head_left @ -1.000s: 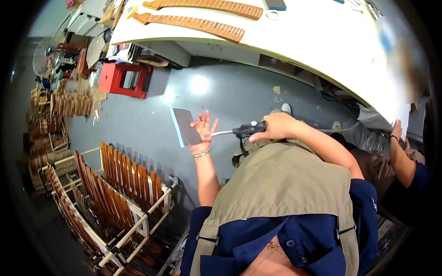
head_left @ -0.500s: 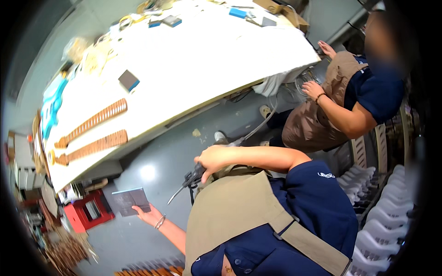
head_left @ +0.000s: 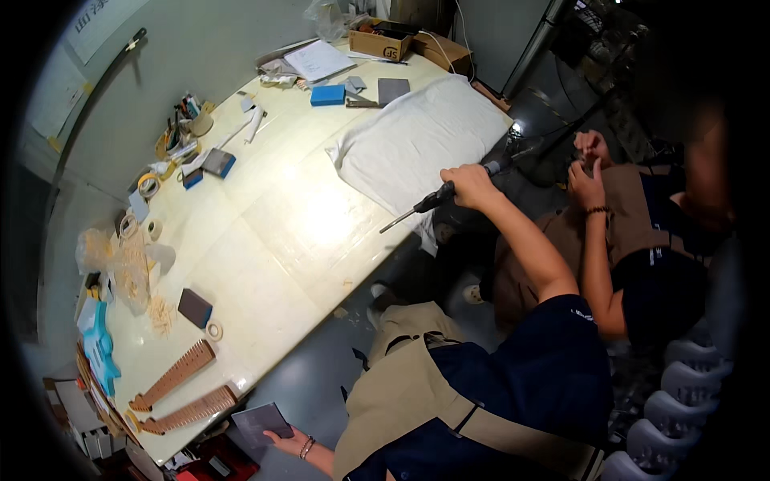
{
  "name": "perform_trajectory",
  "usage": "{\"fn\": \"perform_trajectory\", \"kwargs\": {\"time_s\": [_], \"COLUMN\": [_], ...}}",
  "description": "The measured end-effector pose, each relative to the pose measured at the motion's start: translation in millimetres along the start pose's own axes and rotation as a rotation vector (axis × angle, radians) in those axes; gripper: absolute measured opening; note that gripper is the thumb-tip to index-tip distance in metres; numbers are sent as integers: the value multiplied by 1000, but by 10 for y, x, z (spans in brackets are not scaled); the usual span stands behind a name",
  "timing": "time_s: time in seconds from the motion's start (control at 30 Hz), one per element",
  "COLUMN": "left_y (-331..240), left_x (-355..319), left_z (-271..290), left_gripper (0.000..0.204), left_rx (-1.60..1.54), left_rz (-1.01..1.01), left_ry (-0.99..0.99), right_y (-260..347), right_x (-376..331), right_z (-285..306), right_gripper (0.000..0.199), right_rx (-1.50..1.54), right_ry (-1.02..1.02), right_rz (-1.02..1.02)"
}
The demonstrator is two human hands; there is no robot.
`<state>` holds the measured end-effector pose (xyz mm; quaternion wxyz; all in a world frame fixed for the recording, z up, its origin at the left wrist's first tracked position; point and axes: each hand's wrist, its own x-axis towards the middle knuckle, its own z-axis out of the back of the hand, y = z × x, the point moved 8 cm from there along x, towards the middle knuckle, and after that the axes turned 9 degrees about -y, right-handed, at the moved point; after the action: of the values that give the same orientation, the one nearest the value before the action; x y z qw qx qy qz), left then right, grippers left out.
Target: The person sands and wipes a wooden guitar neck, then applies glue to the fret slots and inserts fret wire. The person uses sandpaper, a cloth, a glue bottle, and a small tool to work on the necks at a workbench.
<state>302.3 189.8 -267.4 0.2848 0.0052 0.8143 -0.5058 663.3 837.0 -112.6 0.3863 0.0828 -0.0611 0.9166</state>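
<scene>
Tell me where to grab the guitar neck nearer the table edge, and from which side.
Guitar neck: probably grip mid-length, pinching across its narrow width, coming down from the edge side of the table. It is long and slim, lies flat, slots up, and its other long side faces the second neck. The left hand, nearest, holds a grey sanding pad.

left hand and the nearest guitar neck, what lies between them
In the head view, the grey pad held by the left hand, then the table edge before the guitar neck.
</scene>
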Motion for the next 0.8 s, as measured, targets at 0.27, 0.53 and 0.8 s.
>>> {"fn": "perform_trajectory", "kwargs": {"time_s": [0.27,0.53,0.8], "left_y": [467,220,184], "left_x": [117,-1080,-1176], "left_z": [-537,-1198,-813], "left_gripper": [46,50,68], "left_rx": [12,275,389], "left_rz": [1,15,-55], "left_ry": [49,-232,-483], "right_y": [-1113,-1710,-1996], "right_x": [1510,2638,2784], "right_z": [-704,-1182,-1235], "right_gripper": [39,52,50], "right_rx": [-142,-73,215], "right_ry": [468,271,-346], "right_rz": [180,-232,-748]}}
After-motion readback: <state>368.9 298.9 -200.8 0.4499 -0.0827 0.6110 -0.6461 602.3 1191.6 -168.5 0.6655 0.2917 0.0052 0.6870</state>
